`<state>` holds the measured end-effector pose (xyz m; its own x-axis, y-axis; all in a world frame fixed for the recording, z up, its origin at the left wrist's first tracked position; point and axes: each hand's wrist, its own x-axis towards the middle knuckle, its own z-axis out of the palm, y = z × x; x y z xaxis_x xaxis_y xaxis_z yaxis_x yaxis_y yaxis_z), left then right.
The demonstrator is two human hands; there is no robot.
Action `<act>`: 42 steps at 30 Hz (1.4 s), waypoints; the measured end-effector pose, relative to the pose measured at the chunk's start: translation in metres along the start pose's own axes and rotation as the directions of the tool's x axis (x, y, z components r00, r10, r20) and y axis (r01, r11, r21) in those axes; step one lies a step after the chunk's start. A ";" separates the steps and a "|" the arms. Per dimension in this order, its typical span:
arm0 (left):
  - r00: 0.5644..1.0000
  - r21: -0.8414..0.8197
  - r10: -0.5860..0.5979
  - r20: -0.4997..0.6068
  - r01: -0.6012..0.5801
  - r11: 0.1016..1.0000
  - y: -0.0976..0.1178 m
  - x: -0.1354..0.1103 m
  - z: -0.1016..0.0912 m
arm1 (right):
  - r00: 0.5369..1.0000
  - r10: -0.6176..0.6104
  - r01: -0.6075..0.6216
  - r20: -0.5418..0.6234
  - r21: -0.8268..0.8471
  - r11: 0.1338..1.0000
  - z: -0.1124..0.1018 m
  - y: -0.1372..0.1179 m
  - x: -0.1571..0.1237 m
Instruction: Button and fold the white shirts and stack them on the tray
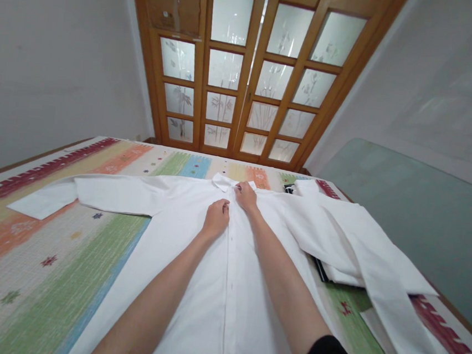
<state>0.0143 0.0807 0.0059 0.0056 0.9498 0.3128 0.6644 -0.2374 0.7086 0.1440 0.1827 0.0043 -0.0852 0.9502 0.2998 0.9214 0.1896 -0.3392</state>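
A white long-sleeved shirt (176, 282) lies face up on a striped, many-coloured cloth (43, 270), its collar (224, 181) toward the far end. My left hand (216, 217) is closed, pinching the shirt's front placket a little below the collar. My right hand (246, 196) is closed on the placket right at the collar. One sleeve (92, 192) stretches out flat to the left. The other sleeve (378, 257) runs to the right and over a folded pile.
A folded white garment with a dark edge (327, 272) lies under the right sleeve. Another dark item (288, 188) shows at the far right of the collar. Wooden doors with frosted glass panes (250, 72) stand beyond. A pale green panel (416, 216) lines the right wall.
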 end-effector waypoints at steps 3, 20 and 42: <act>0.996 0.259 0.079 0.044 -0.088 0.962 -0.003 -0.003 -0.005 | 1.000 -0.001 0.001 0.008 -0.025 1.000 -0.001 -0.002 -0.001; 0.964 0.488 -0.055 0.262 -0.083 0.869 -0.015 0.009 -0.012 | 0.997 -0.059 0.053 -0.054 -0.106 0.993 -0.005 -0.014 -0.010; 0.972 0.646 -0.188 -0.140 0.234 0.726 -0.070 0.067 -0.064 | 0.968 0.109 -0.030 0.225 -0.330 0.944 -0.048 0.075 -0.065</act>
<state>-0.0791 0.1482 0.0178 -0.2245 0.9393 0.2594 0.9669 0.1816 0.1792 0.2367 0.1236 0.0024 -0.0671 0.9964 0.0522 0.9970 0.0689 -0.0350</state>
